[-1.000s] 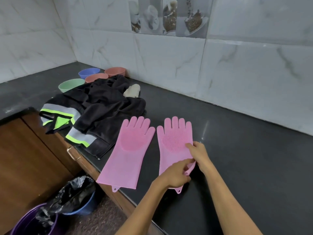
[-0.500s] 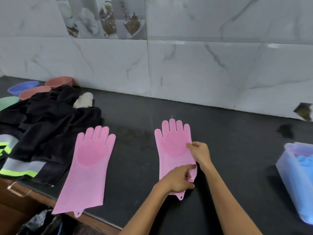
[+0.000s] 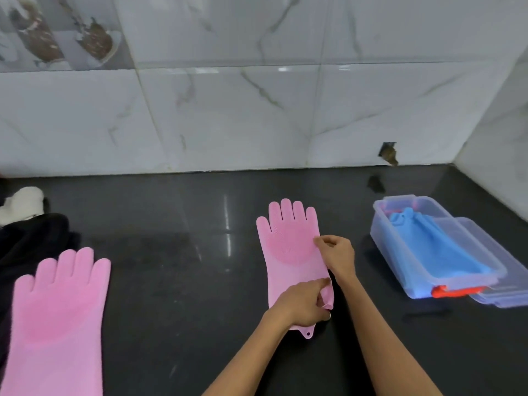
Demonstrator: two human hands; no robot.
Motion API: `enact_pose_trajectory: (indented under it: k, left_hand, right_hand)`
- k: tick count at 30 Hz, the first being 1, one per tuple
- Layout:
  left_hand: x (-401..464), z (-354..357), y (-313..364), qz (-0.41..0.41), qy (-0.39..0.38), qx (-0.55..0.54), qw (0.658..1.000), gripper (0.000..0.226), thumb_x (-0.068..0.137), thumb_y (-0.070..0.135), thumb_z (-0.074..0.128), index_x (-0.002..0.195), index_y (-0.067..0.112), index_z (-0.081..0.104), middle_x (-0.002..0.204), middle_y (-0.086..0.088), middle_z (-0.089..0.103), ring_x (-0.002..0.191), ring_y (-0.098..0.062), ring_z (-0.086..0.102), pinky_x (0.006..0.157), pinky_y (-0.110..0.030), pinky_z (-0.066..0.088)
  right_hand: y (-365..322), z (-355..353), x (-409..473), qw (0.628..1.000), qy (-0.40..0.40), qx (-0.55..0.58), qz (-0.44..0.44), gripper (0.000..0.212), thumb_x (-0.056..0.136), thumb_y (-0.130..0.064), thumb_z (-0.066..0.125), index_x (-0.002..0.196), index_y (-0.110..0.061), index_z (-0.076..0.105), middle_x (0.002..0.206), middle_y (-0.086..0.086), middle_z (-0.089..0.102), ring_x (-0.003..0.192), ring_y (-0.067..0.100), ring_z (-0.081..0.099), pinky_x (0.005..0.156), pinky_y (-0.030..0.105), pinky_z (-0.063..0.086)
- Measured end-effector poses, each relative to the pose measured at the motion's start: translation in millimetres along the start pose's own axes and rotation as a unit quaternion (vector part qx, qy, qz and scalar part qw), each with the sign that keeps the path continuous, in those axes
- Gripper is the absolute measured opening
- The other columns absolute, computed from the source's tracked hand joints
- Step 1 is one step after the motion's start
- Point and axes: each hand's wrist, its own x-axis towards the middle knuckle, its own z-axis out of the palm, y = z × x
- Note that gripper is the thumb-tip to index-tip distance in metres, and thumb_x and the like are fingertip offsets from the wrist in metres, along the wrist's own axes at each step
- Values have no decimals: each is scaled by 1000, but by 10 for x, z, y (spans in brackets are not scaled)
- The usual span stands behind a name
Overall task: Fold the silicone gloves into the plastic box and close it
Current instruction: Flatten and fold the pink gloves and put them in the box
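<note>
Silicone gloves, pink, flat on dark worktop (image 3: 177, 224): spare glove (image 3: 57, 318) far left, cut off by frame edge; worked glove (image 3: 288, 252) centre, long axis near-to-far, fingers pointing far. Left hand (image 3: 300, 305) pinching cuff's right edge, right hand (image 3: 338, 254) pinching same edge by palm. Plastic box (image 3: 405, 270) just right, open, blue glove (image 3: 428, 247) inside, lid (image 3: 503, 281) beside; cuff partly hidden.

Both hands on pink glove (image 3: 288, 247), flat on dark desk (image 3: 177, 224), fingers toward 12 o'clock. Left hand (image 3: 303, 302) pinching cuff edge; right hand (image 3: 338, 254) pinching palm edge. Second pink glove (image 3: 61, 310) at 9 o'clock, well apart. Open box (image 3: 405, 270) at 3 o'clock, blue glove (image 3: 428, 244) inside, lid (image 3: 503, 281) beside.
</note>
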Motion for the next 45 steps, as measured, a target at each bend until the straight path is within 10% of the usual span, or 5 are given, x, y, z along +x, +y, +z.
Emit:
enact_pose_trajectory:
  k: [16, 26, 38, 45]
  left_hand:
    - [-17, 53, 111, 24, -50, 1, 998, 94, 72, 27, 78, 147, 20, 23, 111, -4, 62, 101, -22, 59, 90, -35, 48]
    - [-201, -271, -425, -29, 221, -177, 959, 34, 85, 28, 65, 118, 21, 58, 77, 16, 57, 77, -7, 54, 77, -24, 45]
    - [-1486, -565, -1567, -387, 566, -226, 692, 26, 86, 22, 59, 111, 20, 64, 104, 3, 69, 105, -22, 62, 96, -37, 43]
    - [-2117, -438, -1799, -420, 665, -160, 597, 27, 87, 14, 59, 114, 14, 64, 117, -7, 62, 101, -26, 61, 92, -34, 42]
  right_hand:
    - [24, -281, -39, 992, 35, -121, 22, 20, 85, -41, 64, 92, -22, 65, 91, 0, 69, 82, 18, 65, 78, 39, 57]
    - [-255, 277, -187, 986, 48, -151, -55, 12, 89, -34, 58, 87, -23, 64, 88, -3, 67, 75, 14, 56, 70, 30, 47]
    - [-638, 1590, -877, 957, -130, -203, -159, 15, 84, -39, 58, 84, -26, 67, 80, -15, 66, 84, 19, 64, 66, 26, 36]
    - [-818, 2431, -1549, 903, -283, -194, -259, 18, 86, -40, 57, 86, -28, 70, 83, -13, 72, 86, 15, 66, 82, 30, 36]
